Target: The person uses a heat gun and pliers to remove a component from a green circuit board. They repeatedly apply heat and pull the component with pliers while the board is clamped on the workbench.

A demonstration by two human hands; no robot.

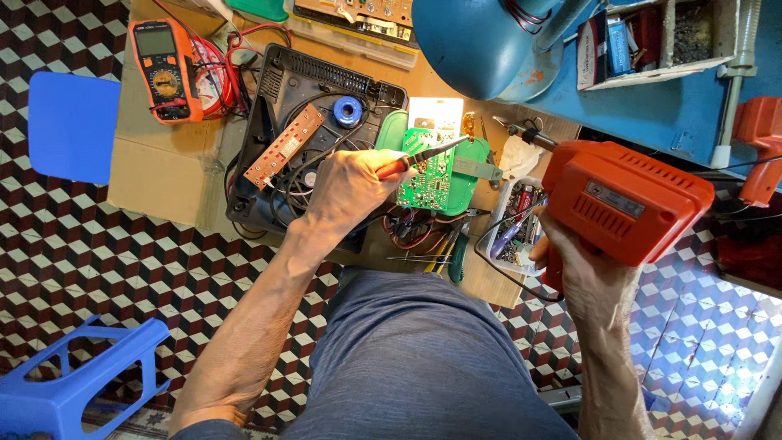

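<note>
1. Two hands at work, well apart. My left hand (350,189) is closed round the red handle of a screwdriver (423,156), its dark shaft pointing right across the green circuit board (432,181).
2. My right hand (580,273) is clamped on the grip of an orange soldering gun (627,200), held up above the counter's (175,163) right edge, its black cord looping down beside the wrist.
3. Green circuit board: lies on the counter just right of my left hand, under the screwdriver shaft.
4. Black appliance housing (281,90): open, left of the board, holding a brown circuit strip (283,145) and a blue spool (348,112).
5. Orange multimeter (165,69): far left of the counter, red leads beside it.
6. Clear parts tray (515,224): between board and soldering gun.
7. Blue stool (77,383): on the patterned floor, lower left.
</note>
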